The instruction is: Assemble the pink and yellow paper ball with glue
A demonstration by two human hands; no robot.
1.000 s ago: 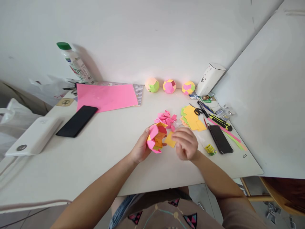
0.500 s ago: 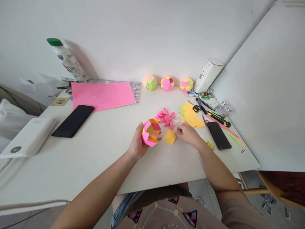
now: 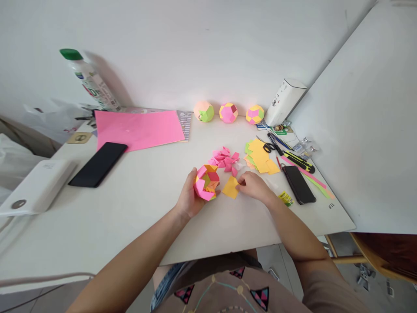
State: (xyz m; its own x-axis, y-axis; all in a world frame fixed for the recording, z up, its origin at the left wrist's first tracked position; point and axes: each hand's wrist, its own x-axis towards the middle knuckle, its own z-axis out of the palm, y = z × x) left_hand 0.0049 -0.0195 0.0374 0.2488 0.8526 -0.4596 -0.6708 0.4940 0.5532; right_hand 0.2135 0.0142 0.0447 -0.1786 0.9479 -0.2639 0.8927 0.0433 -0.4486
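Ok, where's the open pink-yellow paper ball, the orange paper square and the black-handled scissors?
Open pink-yellow paper ball (image 3: 206,182): head view, on its hollow inside.
Orange paper square (image 3: 230,188): head view, middle of its face.
Black-handled scissors (image 3: 269,148): head view, on the handles.

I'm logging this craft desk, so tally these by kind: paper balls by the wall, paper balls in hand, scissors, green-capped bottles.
Paper balls by the wall: 3
Open paper ball in the left hand: 1
Scissors: 1 pair
Green-capped bottle: 1
Total: 6
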